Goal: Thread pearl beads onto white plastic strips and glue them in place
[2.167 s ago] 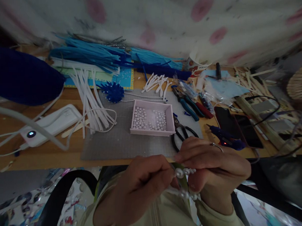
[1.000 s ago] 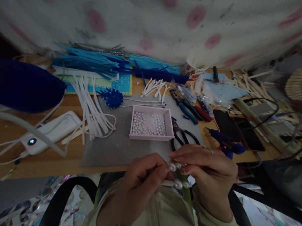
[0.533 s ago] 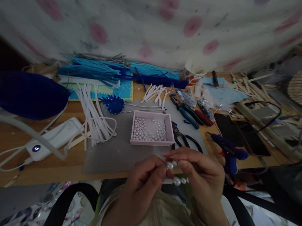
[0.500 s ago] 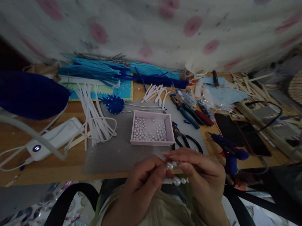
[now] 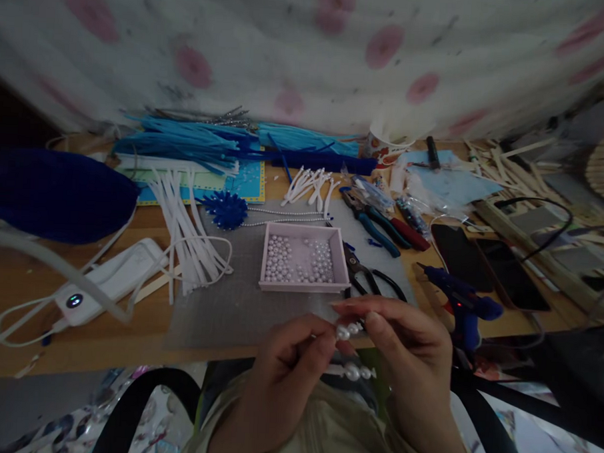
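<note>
My left hand (image 5: 296, 366) is closed in a pinch on a short strand of pearl beads (image 5: 345, 332) near the table's front edge. Around the other end of those beads curve the fingers of my right hand (image 5: 401, 351), its thumb and fingertips closed about them. A second beaded piece (image 5: 354, 372) with a white stem hangs just below, between the hands; what carries it is hidden. Beyond the hands, a pink box (image 5: 303, 288) holds loose pearl beads (image 5: 279, 255) of different sizes.
Black-handled pliers (image 5: 365, 272) lie right of the box. Farther right are a blue glue gun (image 5: 459, 300) and two phones (image 5: 463, 257). White pipe cleaners (image 5: 182, 228), a power bank (image 5: 112, 281) and a blue spiky ball (image 5: 226, 210) are at left.
My right thumb has lifted and shifted slightly left along the beads. The lower beaded piece has dropped a little and shows more of its tip.
</note>
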Available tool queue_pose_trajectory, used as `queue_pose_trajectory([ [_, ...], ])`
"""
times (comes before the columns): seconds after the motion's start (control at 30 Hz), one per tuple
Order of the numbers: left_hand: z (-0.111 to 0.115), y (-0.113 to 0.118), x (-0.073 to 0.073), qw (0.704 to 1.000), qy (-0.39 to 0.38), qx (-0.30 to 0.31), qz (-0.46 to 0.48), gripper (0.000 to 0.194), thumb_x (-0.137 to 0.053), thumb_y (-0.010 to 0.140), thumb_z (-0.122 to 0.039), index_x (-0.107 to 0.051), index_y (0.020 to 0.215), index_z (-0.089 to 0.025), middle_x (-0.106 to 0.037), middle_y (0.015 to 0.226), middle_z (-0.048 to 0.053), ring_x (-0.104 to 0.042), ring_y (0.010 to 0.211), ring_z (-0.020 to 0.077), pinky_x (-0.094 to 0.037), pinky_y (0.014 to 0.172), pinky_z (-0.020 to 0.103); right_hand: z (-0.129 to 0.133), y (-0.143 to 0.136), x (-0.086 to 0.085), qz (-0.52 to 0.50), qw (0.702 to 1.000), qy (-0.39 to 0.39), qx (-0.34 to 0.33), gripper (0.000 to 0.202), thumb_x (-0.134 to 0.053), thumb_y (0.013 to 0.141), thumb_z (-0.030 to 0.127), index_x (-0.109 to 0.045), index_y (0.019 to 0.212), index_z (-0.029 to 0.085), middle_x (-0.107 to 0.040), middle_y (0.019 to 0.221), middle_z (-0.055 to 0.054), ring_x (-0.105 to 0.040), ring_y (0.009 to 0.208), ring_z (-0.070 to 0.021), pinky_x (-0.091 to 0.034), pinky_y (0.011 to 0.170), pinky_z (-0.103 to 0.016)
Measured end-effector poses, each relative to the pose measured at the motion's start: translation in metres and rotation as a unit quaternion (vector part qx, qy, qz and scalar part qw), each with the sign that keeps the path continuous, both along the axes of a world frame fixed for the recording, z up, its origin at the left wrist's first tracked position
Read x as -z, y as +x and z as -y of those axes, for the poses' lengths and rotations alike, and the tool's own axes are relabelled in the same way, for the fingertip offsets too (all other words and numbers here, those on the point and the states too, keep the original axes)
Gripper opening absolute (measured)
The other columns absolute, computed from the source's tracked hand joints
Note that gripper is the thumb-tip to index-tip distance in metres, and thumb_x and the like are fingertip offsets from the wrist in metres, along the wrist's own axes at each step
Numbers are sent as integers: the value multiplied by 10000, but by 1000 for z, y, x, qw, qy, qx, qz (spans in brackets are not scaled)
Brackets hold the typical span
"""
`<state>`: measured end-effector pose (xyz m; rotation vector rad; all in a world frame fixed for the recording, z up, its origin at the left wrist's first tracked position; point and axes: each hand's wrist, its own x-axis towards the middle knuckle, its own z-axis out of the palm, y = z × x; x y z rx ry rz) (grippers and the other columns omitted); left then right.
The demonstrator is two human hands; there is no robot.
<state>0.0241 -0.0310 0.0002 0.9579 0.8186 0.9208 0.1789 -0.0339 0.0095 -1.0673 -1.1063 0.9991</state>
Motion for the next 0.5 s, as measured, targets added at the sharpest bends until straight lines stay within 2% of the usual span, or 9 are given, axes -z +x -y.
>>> queue_pose_trajectory([
  [0.1, 0, 1, 0, 999, -40, -21, 5, 398, -702, 876, -615, -788, 774, -240, -658, 675, -4, -455, 608, 116, -347, 542, 216, 1, 5, 7, 8, 998, 12, 58, 158, -753, 891, 172, -820, 933, 309, -834, 876, 44, -761, 734, -108, -609, 669, -166],
  [0.2, 0, 0, -2, 993, -100, -54, 0, 478, -768, 761, -684, -768, 735, -207, -654, 676, -6, -358, 538, 78, -237, 473, 205, 8, 21, 18, 65, 980, 65, 177, 129, -780, 835, 144, -782, 848, 272, -762, 774, 36, -700, 696, -138, -569, 623, -233],
  [0.23, -1, 0, -3, 991, -118, -57, -1, 504, -781, 732, -699, -765, 724, -196, -614, 634, -19, -302, 507, 61, -192, 461, 208, 12, 29, 22, 100, 963, 87, 236, 118, -786, 822, 148, -770, 825, 265, -730, 772, 26, -679, 717, -155, -558, 653, -269],
  [0.3, -3, -1, -3, 989, -143, -48, 8, 515, -798, 710, -699, -769, 718, -185, -482, 539, -61, -213, 467, 36, -138, 457, 208, 24, 45, 27, 174, 896, 118, 392, 106, -814, 795, 180, -757, 798, 269, -678, 825, 1, -645, 789, -198, -534, 761, -349],
  [0.37, -5, -1, -1, 987, -151, -44, 28, 482, -815, 714, -672, -776, 724, -191, -330, 491, -102, -164, 447, 27, -132, 456, 201, 38, 63, 29, 229, 827, 73, 508, 50, -799, 833, 261, -756, 845, 286, -661, 908, -29, -644, 871, -248, -512, 872, -428],
  [0.4, -6, -1, 1, 987, -152, -47, 37, 459, -826, 714, -655, -778, 732, -199, -285, 489, -113, -159, 443, 27, -141, 454, 195, 44, 73, 29, 249, 807, 37, 534, 32, -767, 869, 310, -758, 895, 293, -671, 946, -45, -654, 922, -277, -503, 921, -466],
  [0.43, -7, 0, 4, 986, -151, -52, 43, 441, -835, 713, -642, -777, 736, -206, -263, 494, -118, -163, 441, 28, -151, 452, 190, 51, 84, 30, 270, 802, 0, 534, 79, -719, 910, 352, -756, 953, 297, -687, 1008, -61, -662, 1004, -304, -486, 985, -501],
  [0.5, -8, 1, 9, 986, -147, -59, 47, 423, -849, 709, -624, -767, 726, -210, -259, 508, -120, -172, 437, 27, -158, 441, 184, 61, 107, 32, 318, 812, -44, 488, 139, -680, 930, 395, -761, 977, 293, -707, 1183, -81, -627, 1211, -347, -436, 1099, -543],
])
